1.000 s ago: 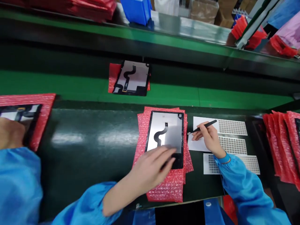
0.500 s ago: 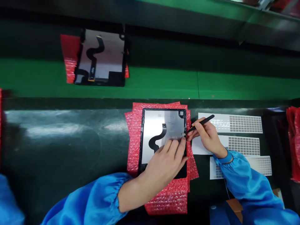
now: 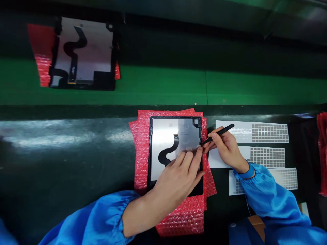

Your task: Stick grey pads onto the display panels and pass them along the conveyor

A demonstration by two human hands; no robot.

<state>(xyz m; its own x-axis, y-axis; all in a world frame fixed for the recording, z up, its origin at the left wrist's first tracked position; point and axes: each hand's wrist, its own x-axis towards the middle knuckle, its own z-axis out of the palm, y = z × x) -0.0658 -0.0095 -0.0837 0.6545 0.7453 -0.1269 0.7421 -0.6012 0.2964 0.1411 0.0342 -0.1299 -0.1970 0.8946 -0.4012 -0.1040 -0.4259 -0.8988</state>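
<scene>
The right hand [image 3: 224, 149] is closed in a pinch around black tweezers [image 3: 220, 132], slanting down and left from its fingers to the screen's edge. The left hand [image 3: 173, 182] is loosely open and grips nothing that shows; its forefinger reaches a small pale tab [image 3: 199, 146] beside the tweezers' tip. Whether the tip has hold of the tab is too small to tell.

The screen [image 3: 189, 131] lies back up under the left hand, just left of the right one. For a neat result, I would press lightly with that forefinger, line the tab up with the rim and let the tweezers do only the fine shifting. A hard tip could scratch the back or snag the black ribbon [image 3: 163, 156], which curves out past the left hand's knuckles.

Red bubble wrap [image 3: 141, 163] cushions the screen beneath the left hand; resting the palm gently should stop it sliding. Right of the right hand, gridded sheets [image 3: 268, 157] lie on the worktop [image 3: 76, 173], handily near; the sleeve there could drag the nearest one.
</scene>
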